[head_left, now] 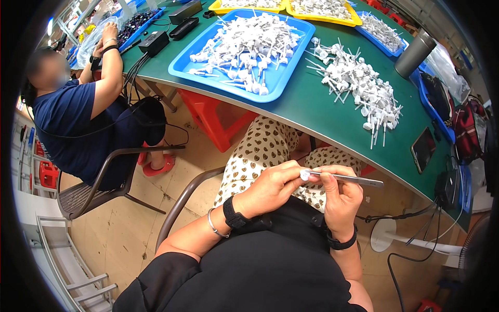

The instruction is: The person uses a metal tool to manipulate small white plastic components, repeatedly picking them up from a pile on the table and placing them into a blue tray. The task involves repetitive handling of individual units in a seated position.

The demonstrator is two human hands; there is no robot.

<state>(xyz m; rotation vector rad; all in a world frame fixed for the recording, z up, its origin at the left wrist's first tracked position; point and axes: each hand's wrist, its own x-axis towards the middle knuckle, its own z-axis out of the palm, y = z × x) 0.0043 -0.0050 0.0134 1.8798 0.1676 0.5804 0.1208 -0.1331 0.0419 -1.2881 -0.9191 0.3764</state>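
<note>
My left hand is closed, its fingertips pinching a small white round-headed plastic part above my lap. In my right hand a pair of metal tweezers is gripped between thumb and fingers, its tip at the white part. The exact contact of the tip is too small to tell. Ahead, a blue tray bears a heap of white parts with thin grey stems. To its right, a loose pile of similar parts lies directly on the green table.
Yellow trays and another blue tray stand farther back. A grey bottle and a phone are on the right. At left, a co-worker sits at the table. Cables hang by the right edge; a red stool stands underneath.
</note>
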